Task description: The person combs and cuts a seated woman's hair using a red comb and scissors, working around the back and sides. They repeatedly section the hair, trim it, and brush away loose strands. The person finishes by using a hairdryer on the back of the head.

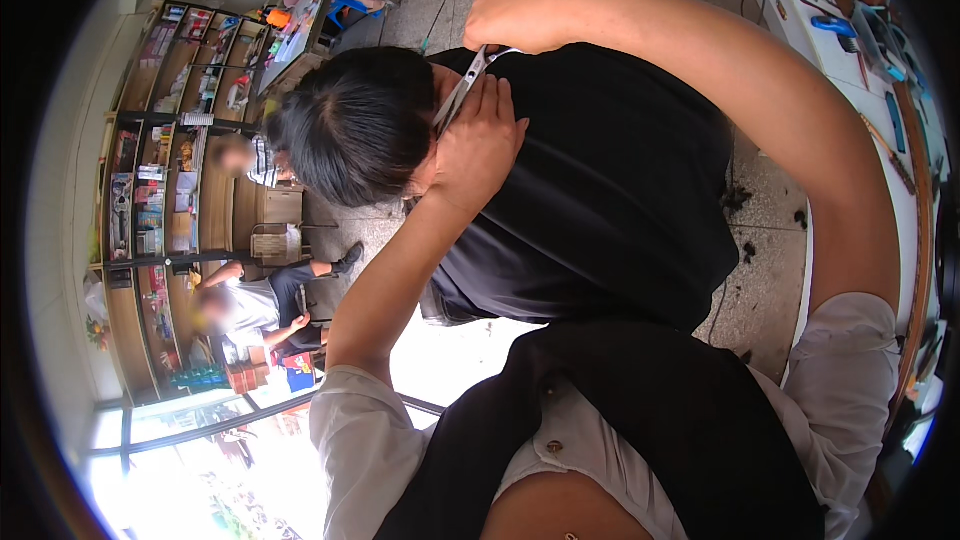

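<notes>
A seated person with short dark hair (350, 130) leans in front of me, draped in a black cape (610, 180). My right hand (520, 15) reaches over from the right and grips silver scissors (462, 98) by the handles. The blades point down along the side of the person's head, by the ear and hairline. My left hand (480, 145) lies against that side of the head, its fingers stretched out beside the blades. Part of the ear area is hidden behind this hand and the scissors.
Dark hair clippings (738, 200) lie on the tiled floor (765, 280). A white counter (835, 70) along the right carries a blue-handled brush (835, 27) and other tools. Stocked shelves (185, 155) line the left, where a person sits (262, 310); others sit farther back.
</notes>
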Demonstrator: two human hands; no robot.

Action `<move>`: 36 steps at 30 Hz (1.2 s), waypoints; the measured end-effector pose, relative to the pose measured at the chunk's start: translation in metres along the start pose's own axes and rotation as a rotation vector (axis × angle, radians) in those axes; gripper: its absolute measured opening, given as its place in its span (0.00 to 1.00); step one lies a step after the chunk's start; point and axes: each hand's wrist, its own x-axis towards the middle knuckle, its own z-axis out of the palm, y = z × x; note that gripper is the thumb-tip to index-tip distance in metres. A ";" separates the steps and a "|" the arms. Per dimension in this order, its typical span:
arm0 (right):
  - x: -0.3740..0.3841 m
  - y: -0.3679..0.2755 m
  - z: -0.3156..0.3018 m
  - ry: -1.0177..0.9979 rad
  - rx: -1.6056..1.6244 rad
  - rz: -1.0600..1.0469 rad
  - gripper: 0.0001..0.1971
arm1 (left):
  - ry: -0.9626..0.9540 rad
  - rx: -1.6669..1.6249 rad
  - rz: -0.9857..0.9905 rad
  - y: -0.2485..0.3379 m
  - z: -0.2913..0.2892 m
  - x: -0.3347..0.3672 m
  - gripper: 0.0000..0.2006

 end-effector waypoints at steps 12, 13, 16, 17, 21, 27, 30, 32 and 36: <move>0.004 -0.011 -0.004 -0.017 -0.041 -0.018 0.02 | -0.002 0.030 0.007 0.000 0.001 0.000 0.25; 0.004 -0.011 -0.004 -0.009 -0.047 -0.025 0.02 | -0.005 0.042 0.011 0.001 0.000 0.000 0.25; 0.004 -0.011 -0.005 -0.023 -0.058 -0.038 0.02 | -0.009 0.060 0.017 0.001 -0.001 0.001 0.26; 0.004 -0.012 -0.006 -0.024 -0.051 -0.035 0.02 | -0.008 0.052 0.014 0.001 0.000 0.001 0.26; 0.004 -0.015 -0.007 -0.010 -0.026 -0.049 0.02 | -0.001 0.042 0.005 0.001 -0.001 0.001 0.26; 0.007 -0.015 -0.006 0.000 -0.048 -0.073 0.03 | 0.006 0.021 -0.005 0.002 -0.002 0.002 0.26; 0.004 -0.016 -0.011 -0.005 -0.033 -0.070 0.04 | 0.017 -0.012 -0.022 0.001 -0.001 0.001 0.26; 0.003 -0.016 -0.010 0.009 -0.033 -0.073 0.05 | 0.018 -0.011 -0.024 0.001 0.000 0.001 0.25; 0.005 -0.012 -0.002 0.043 -0.064 -0.074 0.05 | 0.008 -0.013 -0.026 0.001 0.000 0.001 0.26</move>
